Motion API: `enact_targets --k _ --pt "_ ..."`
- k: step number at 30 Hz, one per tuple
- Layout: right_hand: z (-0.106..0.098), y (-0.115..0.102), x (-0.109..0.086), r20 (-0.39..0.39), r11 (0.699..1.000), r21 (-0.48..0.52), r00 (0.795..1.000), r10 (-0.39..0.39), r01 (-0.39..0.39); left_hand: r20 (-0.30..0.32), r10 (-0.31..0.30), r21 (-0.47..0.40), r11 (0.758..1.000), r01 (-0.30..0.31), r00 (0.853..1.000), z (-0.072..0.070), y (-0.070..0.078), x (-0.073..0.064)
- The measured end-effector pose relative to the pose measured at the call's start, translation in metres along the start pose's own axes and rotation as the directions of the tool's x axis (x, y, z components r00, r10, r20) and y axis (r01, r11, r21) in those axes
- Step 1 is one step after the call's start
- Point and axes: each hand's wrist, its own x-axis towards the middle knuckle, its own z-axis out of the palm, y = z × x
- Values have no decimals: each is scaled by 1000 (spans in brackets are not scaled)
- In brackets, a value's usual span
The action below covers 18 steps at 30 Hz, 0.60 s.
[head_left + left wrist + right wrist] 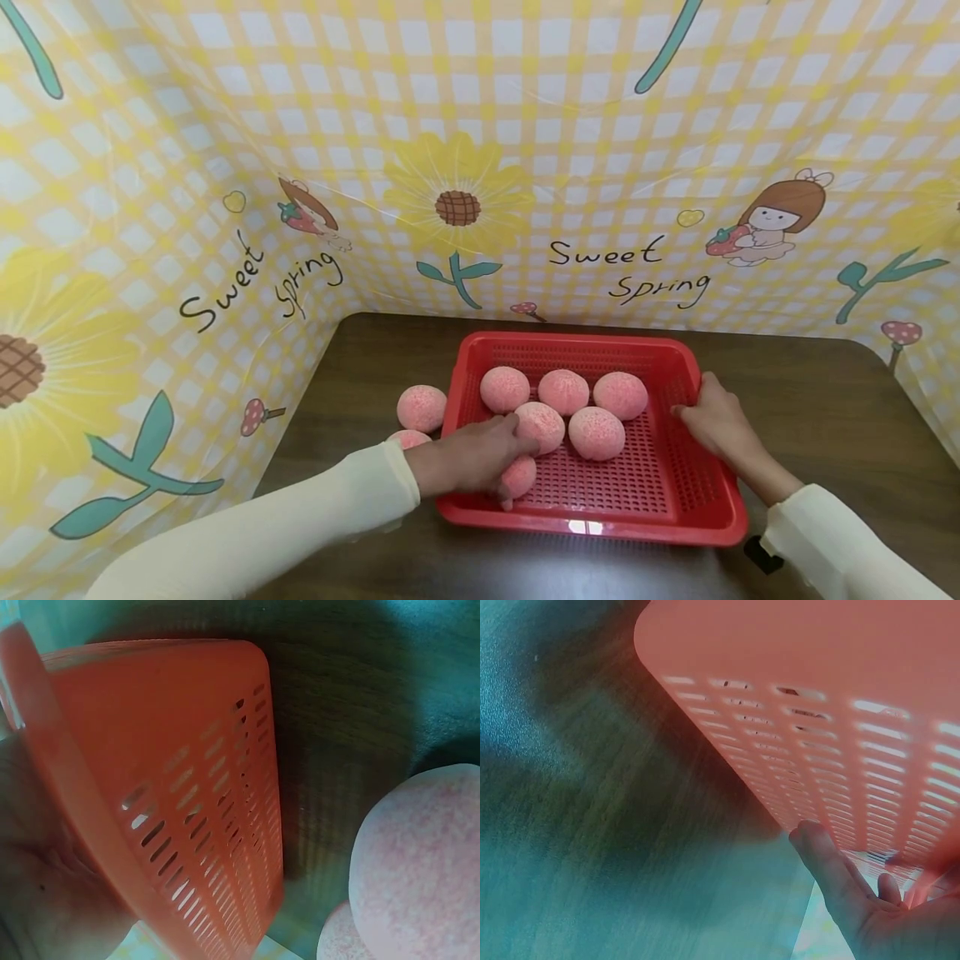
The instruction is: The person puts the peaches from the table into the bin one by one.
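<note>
A red perforated plastic basket (592,527) stands on the table, with several round, pink speckled balls inside. My left hand (476,454) reaches over its left rim and holds a pink ball (519,477) between thumb and fingers. Its fingertips are close against another pink ball (540,427). In the left wrist view the rim and slotted wall hide most of that hand (45,877). At the right rim, my right hand (720,421) grips the basket, thumb inside. The right wrist view shows its fingers (825,862) against the outer wall.
Outside the basket, on the left, lie two more pink balls, one whole (422,408) and one partly hidden (408,438) by the left arm. A dark wooden table (810,400) lies beneath. Yellow checked cloth (360,217) hangs behind and at the left.
</note>
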Motion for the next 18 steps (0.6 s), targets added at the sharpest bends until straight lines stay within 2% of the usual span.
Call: enact_targets --k 2,3,4,5,6,8,9,10,11,12,14,15,16,18 --pt "0 0 0 0 1000 0 1000 -2 2 9 -34 -80 996 34 999 0 1 -1" --pt "0 0 0 1 1000 0 1000 -3 3 18 -65 -155 986 67 998 1 2 -2" --pt "0 0 0 0 1000 2 1000 -3 3 30 -103 -240 965 107 994 1 4 -2" --pt "0 -1 0 1 1000 4 1000 -3 3 38 -131 -310 941 136 991 2 5 -3" --pt "0 -1 0 -1 1000 5 1000 -3 3 48 -165 -388 906 171 985 2 6 -3" --pt "0 -1 1 -2 1000 7 1000 -5 5 68 -221 -528 819 223 973 3 7 -2" --pt "0 -1 1 -3 1000 7 1000 -6 6 71 -229 -558 797 229 971 3 8 -2" --pt "0 -1 1 -4 1000 6 1000 -6 6 70 -228 -557 799 227 971 2 8 -2" --pt "0 0 0 -5 1000 4 1000 -7 7 68 -219 -539 813 221 973 2 8 -1" --pt "0 0 0 -5 1000 3 1000 -8 8 63 -203 -488 848 208 977 2 7 -1" --pt "0 0 0 -4 1000 4 1000 -9 9 48 -162 -345 923 168 986 1 6 -1" --pt "0 0 0 -3 1000 5 1000 -8 9 40 -139 -248 958 145 989 1 5 -1" --pt "0 0 0 -3 1000 5 1000 -9 9 32 -120 -148 981 123 992 0 5 -1" --pt "0 0 -1 0 1000 9 1000 -8 8 23 -85 12 996 85 996 0 4 -1"
